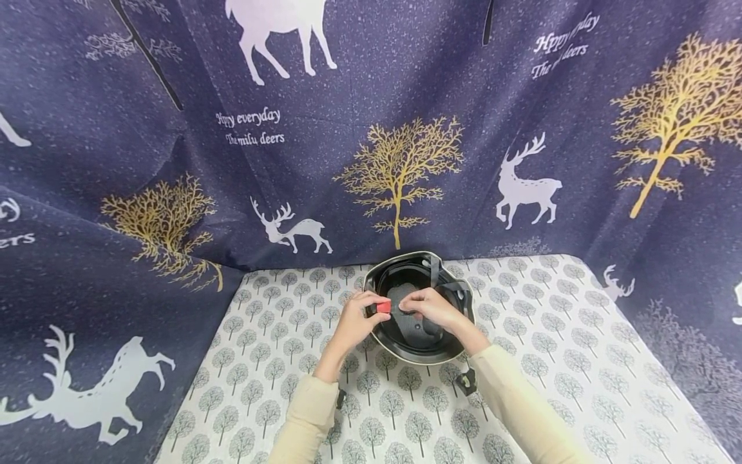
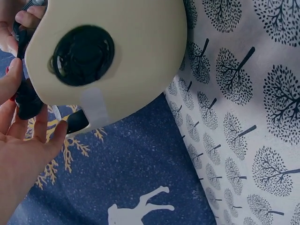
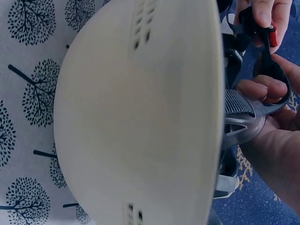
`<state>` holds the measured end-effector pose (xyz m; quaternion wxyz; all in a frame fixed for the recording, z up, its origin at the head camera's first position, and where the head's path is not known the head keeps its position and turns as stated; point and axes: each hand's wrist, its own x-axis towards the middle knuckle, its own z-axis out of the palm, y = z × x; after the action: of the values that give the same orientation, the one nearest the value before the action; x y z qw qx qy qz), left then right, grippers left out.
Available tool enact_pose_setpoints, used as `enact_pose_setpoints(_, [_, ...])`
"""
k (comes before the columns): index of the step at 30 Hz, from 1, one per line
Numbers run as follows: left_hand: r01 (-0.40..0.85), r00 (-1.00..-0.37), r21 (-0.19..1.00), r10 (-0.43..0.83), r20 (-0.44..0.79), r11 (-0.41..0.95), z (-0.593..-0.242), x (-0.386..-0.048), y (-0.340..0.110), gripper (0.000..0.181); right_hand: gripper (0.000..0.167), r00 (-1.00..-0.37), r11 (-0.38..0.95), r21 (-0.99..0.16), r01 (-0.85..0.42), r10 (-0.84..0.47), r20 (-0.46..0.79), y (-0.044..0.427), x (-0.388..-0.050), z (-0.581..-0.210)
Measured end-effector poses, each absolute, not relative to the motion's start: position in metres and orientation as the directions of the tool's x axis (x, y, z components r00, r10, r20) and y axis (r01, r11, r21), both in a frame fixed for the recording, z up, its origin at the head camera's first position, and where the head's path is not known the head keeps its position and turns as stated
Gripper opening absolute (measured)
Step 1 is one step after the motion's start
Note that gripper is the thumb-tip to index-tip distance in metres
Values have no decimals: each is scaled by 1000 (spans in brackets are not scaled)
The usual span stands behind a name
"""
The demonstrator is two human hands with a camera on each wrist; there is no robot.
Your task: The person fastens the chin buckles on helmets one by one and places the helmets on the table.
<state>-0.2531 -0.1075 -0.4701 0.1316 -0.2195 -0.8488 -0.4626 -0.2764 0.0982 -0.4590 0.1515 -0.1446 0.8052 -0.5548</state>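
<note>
A cream helmet (image 2: 140, 70) lies upturned on the table, its black-lined hollow facing up in the head view. Over the opening, my left hand (image 1: 352, 322) pinches a red buckle (image 1: 383, 307) between thumb and fingers. Close beside it, my right hand (image 1: 436, 310) grips the dark chin strap (image 3: 239, 104), its fingers curled round the webbing in the right wrist view. A grey plastic strap guide (image 3: 248, 127) sits by that hand. From the left wrist camera, a black pad (image 2: 29, 101) on the strap shows at my left fingers. Whether the buckle's halves are joined is hidden.
The helmet stands on a table (image 1: 278, 335) covered with a pale, tree-printed cloth. Right behind the table hangs a dark blue curtain (image 1: 359, 193) with deer and trees. Another strap (image 1: 435, 274) runs along the helmet's inside at the back right.
</note>
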Motion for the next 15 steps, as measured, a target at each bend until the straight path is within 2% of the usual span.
enact_pose_setpoints(4, [513, -858, 712, 272, 436, 478, -472, -253, -108, 28, 31, -913, 340, -936, -85, -403, -63, 96, -276, -460])
enact_pose_setpoints(15, [477, -878, 734, 238, 414, 484, -472, -254, -110, 29, 27, -933, 266, -963, -36, -354, -63, 95, -272, -465])
